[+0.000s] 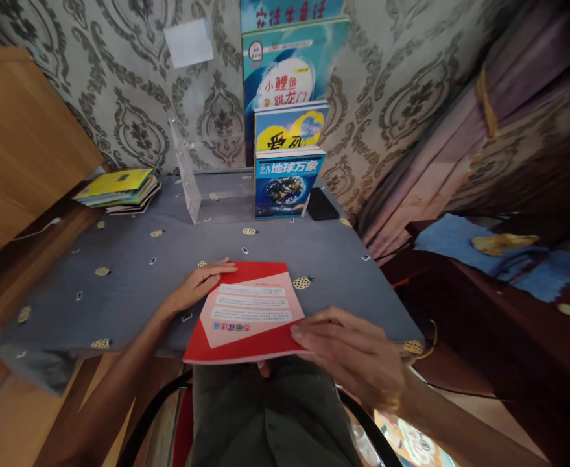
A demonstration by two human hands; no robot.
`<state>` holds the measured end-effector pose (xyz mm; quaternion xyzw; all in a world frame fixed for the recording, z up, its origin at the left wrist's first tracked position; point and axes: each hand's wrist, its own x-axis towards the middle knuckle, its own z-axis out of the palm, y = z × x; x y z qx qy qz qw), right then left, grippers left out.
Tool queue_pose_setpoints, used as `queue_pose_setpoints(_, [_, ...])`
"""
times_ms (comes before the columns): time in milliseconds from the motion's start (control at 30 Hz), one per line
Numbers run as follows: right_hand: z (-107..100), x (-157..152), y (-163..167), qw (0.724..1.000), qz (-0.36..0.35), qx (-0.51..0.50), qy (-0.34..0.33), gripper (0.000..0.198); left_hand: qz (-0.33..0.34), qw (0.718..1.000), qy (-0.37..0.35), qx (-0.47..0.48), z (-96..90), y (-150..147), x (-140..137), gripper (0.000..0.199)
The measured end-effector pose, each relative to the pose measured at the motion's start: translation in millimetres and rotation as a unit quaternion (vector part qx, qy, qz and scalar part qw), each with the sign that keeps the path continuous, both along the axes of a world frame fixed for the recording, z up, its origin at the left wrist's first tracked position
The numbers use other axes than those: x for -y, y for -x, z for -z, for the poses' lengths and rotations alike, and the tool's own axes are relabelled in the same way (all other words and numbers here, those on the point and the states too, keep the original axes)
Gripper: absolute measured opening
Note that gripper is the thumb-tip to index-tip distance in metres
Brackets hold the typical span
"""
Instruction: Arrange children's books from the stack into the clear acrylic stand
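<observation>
A thin red book (260,266) with a pale pink panel of print lies at the table's near edge, its printing upside down to me. Part of it juts past the edge above my lap. My left hand (194,285) rests with outstretched fingers along its upper left edge. At the lower right corner, my right hand (355,353) pinches the book, thumb on top and the other fingers partly hidden. Beyond it, a clear acrylic book stand (185,172) holds several books at its right side, with a blue Earth-cover book (285,188) in front.
A patterned grey cloth covers the table (133,292). A stack of books (117,189) sits at the back left. Next to the stand lies a black phone-like object (322,204). A curtain (425,149) hangs at the right; a colourful book (411,438) is low at the lower right.
</observation>
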<state>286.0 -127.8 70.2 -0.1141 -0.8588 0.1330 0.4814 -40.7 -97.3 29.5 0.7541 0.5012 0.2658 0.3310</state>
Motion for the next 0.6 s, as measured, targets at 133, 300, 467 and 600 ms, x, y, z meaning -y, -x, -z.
queue_pose_setpoints(133, [-34,-20,7,0.998,0.053,0.011,0.024,0.02,-0.045,0.993,0.041,0.103,-1.0,5,2,0.043])
queue_pose_setpoints(300, [-48,-65,21,0.974,0.163,-0.092,0.131,0.008,-0.113,0.98,0.005,0.164,11.7,-2,-3,0.048])
queue_pose_setpoints(467, [-40,-115,39,0.943,0.094,-0.171,0.268,0.019,-0.133,0.965,-0.029,0.222,12.5,-17,-12,0.057])
queue_pose_setpoints(600, [-3,-133,47,0.926,0.03,-0.137,0.35,0.028,-0.153,0.956,-0.032,0.248,12.1,-20,-16,0.058])
